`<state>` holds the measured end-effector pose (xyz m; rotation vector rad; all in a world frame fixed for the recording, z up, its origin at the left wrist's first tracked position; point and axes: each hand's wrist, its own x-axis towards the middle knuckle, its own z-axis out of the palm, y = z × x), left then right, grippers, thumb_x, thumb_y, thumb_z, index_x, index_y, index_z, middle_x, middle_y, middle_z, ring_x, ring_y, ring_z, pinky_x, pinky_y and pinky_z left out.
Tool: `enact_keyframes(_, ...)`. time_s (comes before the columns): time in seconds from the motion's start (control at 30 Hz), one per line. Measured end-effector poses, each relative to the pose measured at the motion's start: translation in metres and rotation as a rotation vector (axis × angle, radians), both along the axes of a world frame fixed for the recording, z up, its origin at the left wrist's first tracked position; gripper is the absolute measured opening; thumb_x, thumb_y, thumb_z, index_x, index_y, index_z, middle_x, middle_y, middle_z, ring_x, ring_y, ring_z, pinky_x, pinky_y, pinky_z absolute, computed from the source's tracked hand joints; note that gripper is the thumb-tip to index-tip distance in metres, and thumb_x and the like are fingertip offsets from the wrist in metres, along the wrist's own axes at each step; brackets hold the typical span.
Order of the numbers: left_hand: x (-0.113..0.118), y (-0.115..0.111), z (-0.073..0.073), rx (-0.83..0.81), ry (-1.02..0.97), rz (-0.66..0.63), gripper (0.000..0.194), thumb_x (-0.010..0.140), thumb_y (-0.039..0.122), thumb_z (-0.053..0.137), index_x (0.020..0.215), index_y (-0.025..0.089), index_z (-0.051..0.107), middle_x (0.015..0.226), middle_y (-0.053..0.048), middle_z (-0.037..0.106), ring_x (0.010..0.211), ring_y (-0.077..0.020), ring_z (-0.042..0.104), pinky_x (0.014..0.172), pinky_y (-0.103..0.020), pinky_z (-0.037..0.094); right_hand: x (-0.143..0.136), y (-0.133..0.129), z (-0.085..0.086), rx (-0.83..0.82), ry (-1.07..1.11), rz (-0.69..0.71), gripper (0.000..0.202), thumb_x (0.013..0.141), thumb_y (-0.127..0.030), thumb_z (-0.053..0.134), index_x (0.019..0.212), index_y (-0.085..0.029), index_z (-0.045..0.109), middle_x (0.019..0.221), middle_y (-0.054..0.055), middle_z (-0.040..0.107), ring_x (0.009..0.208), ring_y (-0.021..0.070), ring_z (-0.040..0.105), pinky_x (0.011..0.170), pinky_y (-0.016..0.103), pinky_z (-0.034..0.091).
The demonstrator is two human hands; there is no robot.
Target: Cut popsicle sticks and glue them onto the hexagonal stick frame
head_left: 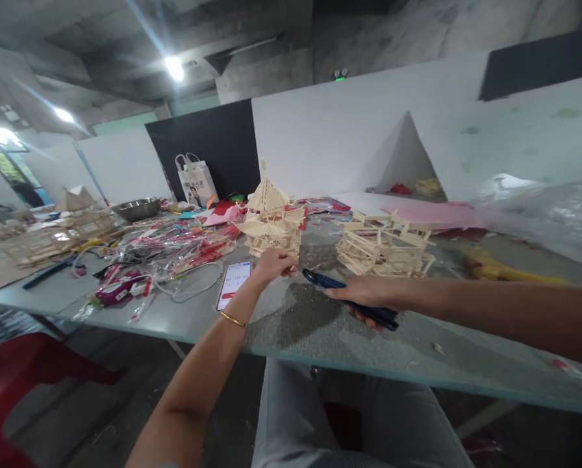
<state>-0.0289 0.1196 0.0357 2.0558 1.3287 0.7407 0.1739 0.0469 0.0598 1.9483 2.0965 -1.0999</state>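
My right hand (366,296) is wrapped round a pair of dark blue-handled pliers (325,281), whose jaws point left over the tabletop. Just left of the jaws is my left hand (275,263), its fingers curled and pinched together; whatever they hold is too small to make out. Behind that hand stands a pagoda model (267,218) built of pale wooden sticks, with a pointed roof. An open stick frame (383,250) rests on the table beyond my right hand. A phone (233,286) showing a timer lies beside my left wrist.
Plastic-wrapped red sticks (193,244) clutter the table (291,338) at left, near a purple power strip (123,288) and a metal bowl (138,208). A yellow glue gun (495,265) lies at right, with clear plastic sheeting (549,208) behind. A red stool (32,370) stands at lower left.
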Motion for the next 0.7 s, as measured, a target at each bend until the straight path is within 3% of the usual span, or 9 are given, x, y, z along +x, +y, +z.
enact_keyframes(0.07, 0.0, -0.003, 0.003, -0.11, -0.213, -0.034, 0.026, 0.082, 0.034, 0.048, 0.078, 0.012, 0.062, 0.071, -0.002, 0.065, 0.061, -0.008, 0.06, 0.061, -0.019, 0.045, -0.006, -0.002, 0.003, 0.068, -0.107, 0.09, 0.051, 0.091, -0.054, 0.03, 0.062, -0.017, 0.051, 0.049, 0.005, 0.053, 0.043, 0.017, 0.056, 0.044, 0.03, 0.047)
enact_keyframes(0.17, 0.001, -0.007, 0.01, -0.325, -0.493, -0.093, 0.021, 0.074, 0.034, 0.061, 0.074, 0.013, 0.06, 0.069, 0.0, 0.061, 0.06, -0.0067, 0.057, 0.061, -0.019, 0.044, -0.012, -0.003, 0.003, 0.287, -0.155, 0.197, 0.038, 0.087, -0.049, 0.042, 0.081, -0.016, 0.06, 0.077, 0.011, 0.065, 0.077, 0.0244, 0.066, 0.068, 0.035, 0.051)
enact_keyframes(0.27, 0.003, -0.008, 0.023, -0.407, -0.566, -0.141, 0.024, 0.066, 0.034, 0.069, 0.074, 0.013, 0.061, 0.069, 0.001, 0.06, 0.06, -0.0064, 0.056, 0.059, -0.019, 0.041, -0.016, -0.006, -0.004, 0.505, -0.242, 0.202, 0.039, 0.085, -0.044, 0.049, 0.105, -0.012, 0.059, 0.11, 0.021, 0.06, 0.107, 0.0351, 0.055, 0.086, 0.047, 0.045)
enact_keyframes(0.4, 0.018, -0.002, 0.052, -0.335, -0.499, -0.214, 0.027, 0.065, 0.036, 0.072, 0.073, 0.012, 0.064, 0.068, 0.0, 0.06, 0.059, -0.0051, 0.052, 0.057, -0.019, 0.038, -0.022, -0.015, -0.02, 0.632, -0.323, 0.177, 0.047, 0.087, -0.039, 0.048, 0.116, -0.003, 0.056, 0.118, 0.028, 0.055, 0.113, 0.0416, 0.046, 0.087, 0.06, 0.039)
enact_keyframes(0.5, 0.051, 0.008, 0.074, -0.264, -0.374, -0.263, 0.026, 0.064, 0.035, 0.072, 0.074, 0.012, 0.066, 0.064, 0.001, 0.059, 0.058, -0.0061, 0.052, 0.058, -0.02, 0.04, -0.025, -0.023, -0.027, 0.656, -0.327, 0.165, 0.062, 0.081, -0.048, 0.057, 0.122, -0.001, 0.053, 0.122, 0.028, 0.054, 0.113, 0.0415, 0.046, 0.093, 0.066, 0.031)
enact_keyframes(0.57, 0.083, 0.016, 0.087, -0.175, -0.268, -0.299, 0.025, 0.065, 0.035, 0.071, 0.074, 0.012, 0.067, 0.06, 0.001, 0.058, 0.056, -0.0065, 0.05, 0.056, -0.021, 0.038, -0.021, -0.031, -0.026, 0.731, -0.267, 0.232, 0.074, 0.078, -0.056, 0.058, 0.127, -0.001, 0.05, 0.129, 0.028, 0.05, 0.117, 0.0401, 0.044, 0.098, 0.065, 0.028)
enact_keyframes(0.7, 0.146, 0.032, 0.109, 0.014, -0.056, -0.398, 0.02, 0.068, 0.031, 0.068, 0.068, 0.011, 0.068, 0.053, 0.001, 0.056, 0.053, -0.0061, 0.046, 0.054, -0.021, 0.034, 0.002, -0.051, -0.023, 0.925, -0.083, 0.422, 0.061, 0.083, -0.055, 0.05, 0.118, -0.005, 0.058, 0.123, 0.022, 0.056, 0.113, 0.0335, 0.049, 0.098, 0.054, 0.036)
